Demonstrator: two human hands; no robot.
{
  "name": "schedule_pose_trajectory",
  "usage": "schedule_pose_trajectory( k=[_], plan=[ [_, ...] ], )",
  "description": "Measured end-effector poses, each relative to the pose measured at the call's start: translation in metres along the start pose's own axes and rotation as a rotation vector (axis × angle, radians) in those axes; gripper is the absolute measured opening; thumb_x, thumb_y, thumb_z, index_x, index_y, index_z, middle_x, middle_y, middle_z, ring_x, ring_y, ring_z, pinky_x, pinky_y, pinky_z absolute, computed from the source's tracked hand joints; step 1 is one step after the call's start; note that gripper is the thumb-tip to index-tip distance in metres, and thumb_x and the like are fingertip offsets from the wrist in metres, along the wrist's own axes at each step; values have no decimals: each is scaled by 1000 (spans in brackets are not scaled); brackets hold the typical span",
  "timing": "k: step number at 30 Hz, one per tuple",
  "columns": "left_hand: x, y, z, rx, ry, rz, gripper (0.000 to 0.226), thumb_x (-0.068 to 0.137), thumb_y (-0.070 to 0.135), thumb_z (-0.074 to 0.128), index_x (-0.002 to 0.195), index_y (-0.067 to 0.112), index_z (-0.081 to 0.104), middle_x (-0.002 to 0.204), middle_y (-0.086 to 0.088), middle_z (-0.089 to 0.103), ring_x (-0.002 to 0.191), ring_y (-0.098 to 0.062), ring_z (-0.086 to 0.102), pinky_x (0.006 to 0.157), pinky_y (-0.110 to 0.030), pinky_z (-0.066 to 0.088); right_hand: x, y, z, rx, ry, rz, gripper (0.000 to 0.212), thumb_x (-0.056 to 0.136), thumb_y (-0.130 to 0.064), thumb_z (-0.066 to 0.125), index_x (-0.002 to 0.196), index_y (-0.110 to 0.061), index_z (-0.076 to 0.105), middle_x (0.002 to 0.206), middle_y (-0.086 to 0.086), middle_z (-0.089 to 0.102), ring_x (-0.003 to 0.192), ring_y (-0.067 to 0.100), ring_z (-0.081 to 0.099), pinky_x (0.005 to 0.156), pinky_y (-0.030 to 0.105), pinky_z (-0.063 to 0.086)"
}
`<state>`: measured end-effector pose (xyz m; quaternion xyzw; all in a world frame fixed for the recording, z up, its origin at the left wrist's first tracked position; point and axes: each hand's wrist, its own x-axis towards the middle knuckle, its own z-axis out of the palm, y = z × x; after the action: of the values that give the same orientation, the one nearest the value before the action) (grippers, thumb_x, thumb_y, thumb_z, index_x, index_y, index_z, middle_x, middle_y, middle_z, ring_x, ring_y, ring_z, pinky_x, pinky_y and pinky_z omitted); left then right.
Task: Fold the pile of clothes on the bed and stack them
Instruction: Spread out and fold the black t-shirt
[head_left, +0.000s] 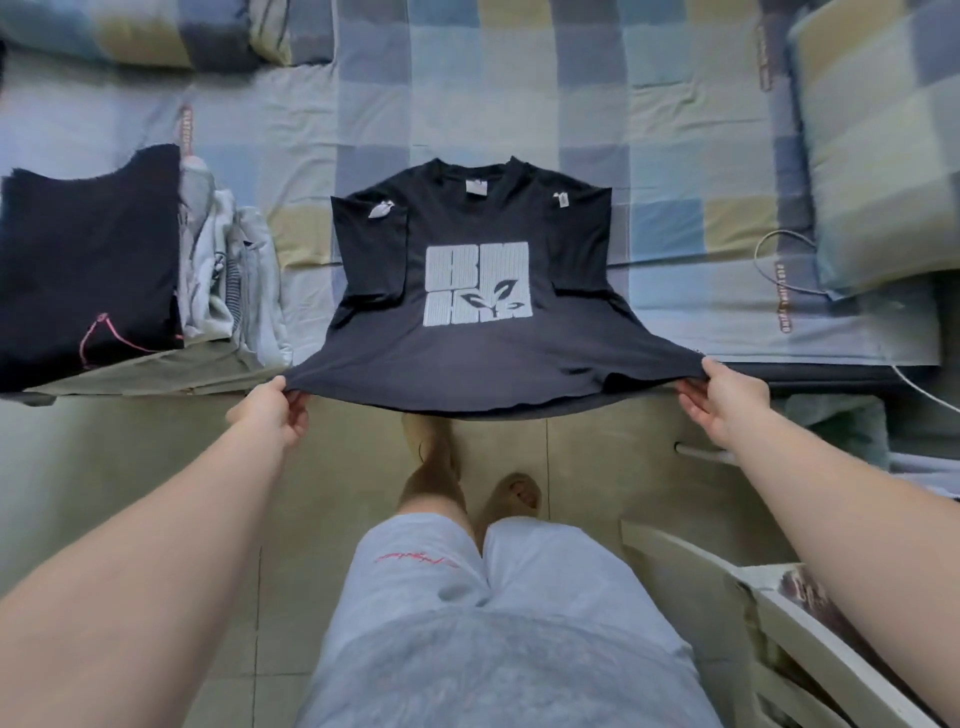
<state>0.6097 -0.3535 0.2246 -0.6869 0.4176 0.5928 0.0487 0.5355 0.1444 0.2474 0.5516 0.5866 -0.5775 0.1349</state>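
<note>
A dark grey T-shirt (467, 358) with a white block print lies on the bed, collar away from me, both sleeves folded in over its front. Its hem hangs past the bed's near edge, stretched wide. My left hand (272, 410) pinches the hem's left corner. My right hand (724, 402) pinches the right corner. At the left stands a stack of folded clothes (88, 260) with a black garment with pink stitching on top, and grey and white folded pieces (228, 280) beside it.
The bed has a checked blue, grey and yellow sheet (519, 93). Pillows lie at the far left (130, 31) and at the right (883, 145). A white cable (769, 260) curls at the right. White furniture (753, 623) stands at my lower right on the tiled floor.
</note>
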Motion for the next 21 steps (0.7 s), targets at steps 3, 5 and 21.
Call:
schedule_pose_trajectory(
  k=[3, 5, 21],
  plan=[
    [-3, 42, 33, -33, -53, 4, 10, 102, 20, 51, 96, 22, 58, 72, 8, 69, 66, -6, 62, 58, -22, 44, -1, -44, 30, 33, -22, -25, 20, 103, -22, 52, 120, -13, 55, 89, 4, 71, 59, 10, 71, 53, 25, 52],
    [-1, 72, 59, -51, -74, 23, 10, 103, 22, 48, 108, 23, 57, 81, 7, 66, 67, -5, 62, 59, -21, 43, 5, -73, 53, 49, -24, -45, 22, 103, -23, 50, 122, -13, 55, 89, 4, 71, 58, 9, 71, 56, 25, 51],
    [154, 266, 293, 49, -140, 30, 27, 105, 23, 43, 120, 22, 64, 102, 10, 72, 85, -1, 69, 59, -14, 43, 171, -229, 282, 146, 43, 38, 26, 108, -24, 32, 95, -20, 54, 72, -9, 72, 54, 2, 69, 45, 18, 50]
  ],
)
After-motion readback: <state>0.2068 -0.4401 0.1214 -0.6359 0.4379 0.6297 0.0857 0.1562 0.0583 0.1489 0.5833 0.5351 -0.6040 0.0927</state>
